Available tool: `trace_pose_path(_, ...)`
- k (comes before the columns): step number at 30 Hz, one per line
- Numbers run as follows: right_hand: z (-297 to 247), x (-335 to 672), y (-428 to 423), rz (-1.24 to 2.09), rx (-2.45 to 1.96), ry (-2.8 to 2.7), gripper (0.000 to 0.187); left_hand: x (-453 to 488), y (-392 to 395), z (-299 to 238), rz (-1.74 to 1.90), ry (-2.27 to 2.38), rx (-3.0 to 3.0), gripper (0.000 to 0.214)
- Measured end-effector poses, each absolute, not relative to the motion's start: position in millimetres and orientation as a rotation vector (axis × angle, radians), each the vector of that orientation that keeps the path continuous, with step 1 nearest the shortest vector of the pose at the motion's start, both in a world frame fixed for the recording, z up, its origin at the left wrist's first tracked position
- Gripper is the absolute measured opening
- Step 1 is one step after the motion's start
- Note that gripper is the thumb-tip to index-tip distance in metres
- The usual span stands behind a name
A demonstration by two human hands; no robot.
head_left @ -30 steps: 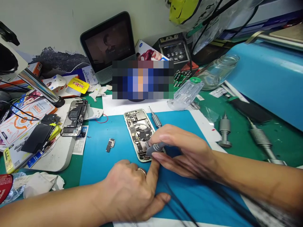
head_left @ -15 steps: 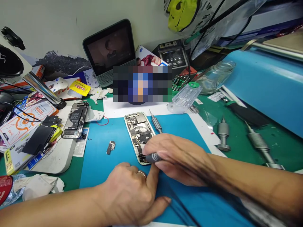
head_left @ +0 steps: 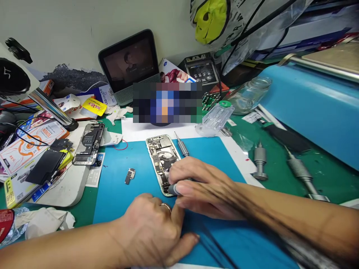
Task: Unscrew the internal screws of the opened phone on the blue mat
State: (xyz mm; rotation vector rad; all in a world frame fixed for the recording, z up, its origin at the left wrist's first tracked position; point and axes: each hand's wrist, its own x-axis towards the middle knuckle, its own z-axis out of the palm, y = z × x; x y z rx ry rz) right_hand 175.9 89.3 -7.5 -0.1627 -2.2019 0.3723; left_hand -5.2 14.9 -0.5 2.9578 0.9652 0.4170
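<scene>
An opened phone (head_left: 163,158) with its inner parts bared lies on the blue mat (head_left: 112,201). My right hand (head_left: 202,186) is closed around a grey screwdriver (head_left: 174,189) over the phone's lower end; the tool's tip is hidden. Just below the phone, my left hand (head_left: 157,228) rests knuckles up, its index finger against my right hand and its thumb spread apart from it. I see nothing held there, though the other fingertips are hidden. A small metal phone part (head_left: 129,176) lies left of the phone. Another screwdriver (head_left: 182,145) lies beside the phone's right edge.
Two grey screwdrivers (head_left: 260,160) (head_left: 300,170) stand or lie at the right. A second opened phone (head_left: 89,144) sits on a white base (head_left: 75,192) at left. Behind are a clear plastic container (head_left: 215,119), a glass jar (head_left: 252,95) and a screen (head_left: 130,61). Dark strands blur the foreground.
The view has shifted slightly. My right hand still holds the screwdriver over the phone's lower end, with its fingers a little changed. My left hand stays almost in place.
</scene>
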Motion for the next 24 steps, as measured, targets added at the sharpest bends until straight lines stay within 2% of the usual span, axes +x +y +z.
trace_pose_path(3, -8.3, 175.0, 90.0, 0.464, -0.113, -2.164, 0.048, -5.1, 14.4, -0.4, 0.393, 0.972, 2.954, 0.038)
trace_pose_path(12, -7.7, 173.8, 89.2, 0.464, -0.122, -2.140, 0.042, -6.3, 15.3, -0.8, 0.361, 0.945, 2.955, 0.038)
trace_pose_path(19, -7.1, 175.2, 88.8, 0.387, -0.191, -2.175, 0.026, -5.4, 15.5, -1.2, 0.363, 0.943, 2.990, 0.037)
trace_pose_path(24, -8.5, 177.4, 86.2, 0.395, -0.210, -2.193, 0.031, -5.3, 15.9, 0.0, 0.322, 0.943, 2.966, 0.039)
